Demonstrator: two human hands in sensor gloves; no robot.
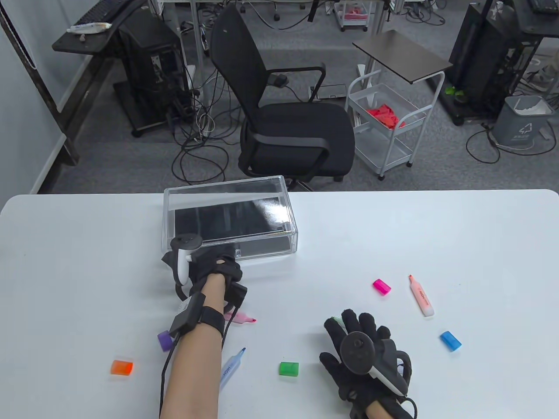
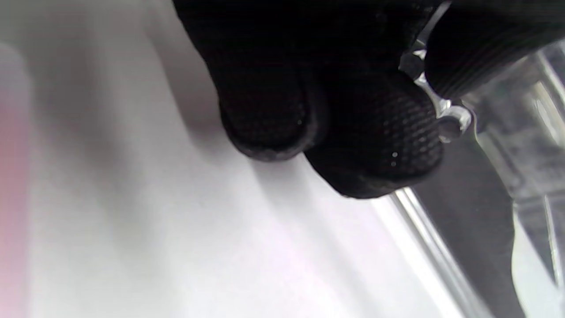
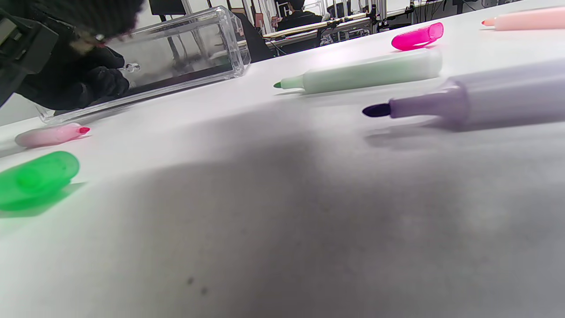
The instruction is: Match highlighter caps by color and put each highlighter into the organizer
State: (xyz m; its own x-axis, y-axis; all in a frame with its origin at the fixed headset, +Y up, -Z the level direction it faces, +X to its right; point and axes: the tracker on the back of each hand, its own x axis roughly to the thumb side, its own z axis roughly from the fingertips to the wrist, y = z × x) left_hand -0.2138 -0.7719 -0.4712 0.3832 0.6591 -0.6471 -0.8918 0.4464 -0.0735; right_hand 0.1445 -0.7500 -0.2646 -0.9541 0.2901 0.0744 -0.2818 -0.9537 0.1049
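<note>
- An office or lab workroom, seen past the white table (image 1: 436, 227).
- Black mesh desk chair (image 1: 279, 113) at top centre.
- Computer towers (image 1: 148, 74), loose floor cables (image 1: 196, 148).
- White wheeled cart (image 1: 388, 126), right.

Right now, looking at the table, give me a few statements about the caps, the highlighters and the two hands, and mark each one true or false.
1. The left hand pinches the small knob on the front of the clear organizer. True.
2. The green cap is already on the green highlighter. False: the cap lies loose on the table and the highlighter's tip is bare.
3. The orange cap lies to the left of the left forearm. True.
4. The right hand holds the blue cap. False: the blue cap lies alone on the table, to the right of that hand.
5. The magenta cap sits inside the organizer. False: it lies on the table, near the orange highlighter.
</note>
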